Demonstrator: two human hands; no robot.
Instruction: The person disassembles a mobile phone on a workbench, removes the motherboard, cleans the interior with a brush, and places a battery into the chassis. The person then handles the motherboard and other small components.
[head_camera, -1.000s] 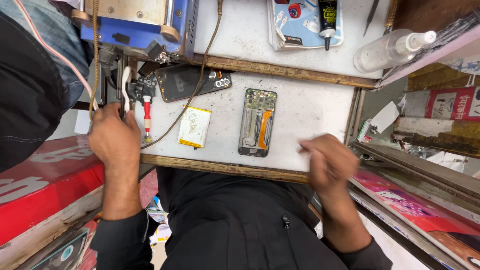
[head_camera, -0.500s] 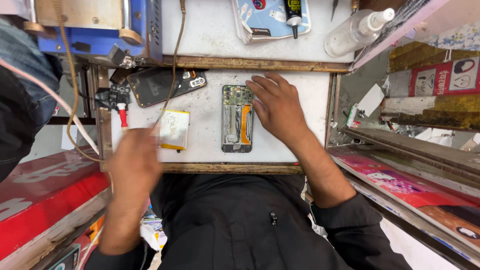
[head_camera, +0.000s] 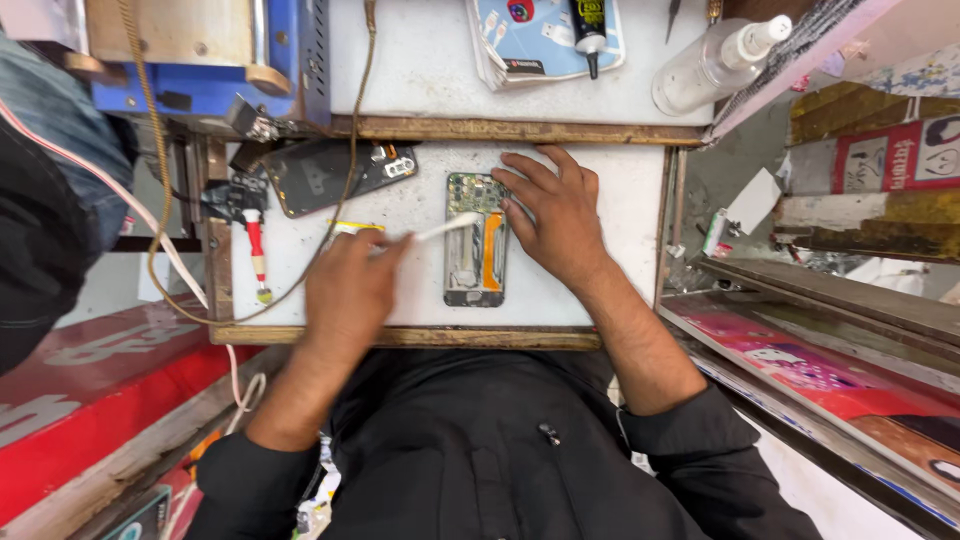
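The opened smartphone with exposed green circuit board and orange flex cable (head_camera: 476, 240) lies face-down, long axis running away from the person, near the middle of the white, scuffed work board with wooden edging (head_camera: 600, 290); the right hand (head_camera: 555, 215) rests flat beside and partly over its right edge, fingers spread apart and pressing on the upper part of the frame, clamping nothing. The left hand (head_camera: 350, 285) has its fingers closed together around a slim white plastic pry tool (head_camera: 445, 228); the tool's tip lies over the upper left part of the phone, at the circuit board.

Just left of the left hand, a yellow-edged flat battery (head_camera: 352, 227) is mostly hidden by the knuckles; further left lie a dark detached back cover with camera cut-out (head_camera: 330, 172), a red-handled small screwdriver (head_camera: 256, 250), and a brown cable (head_camera: 345, 190) looping across the board. Beyond the board stand a blue machine housing (head_camera: 240, 60), a black-capped adhesive tube (head_camera: 590, 30) and a clear spray bottle (head_camera: 715, 60).

Probable faults: the tool tip may slip and gouge board components if pressed too hard; the orange flex may tear if levered sideways; the phone may skid if the right hand relaxes; the cable may snag the left wrist.
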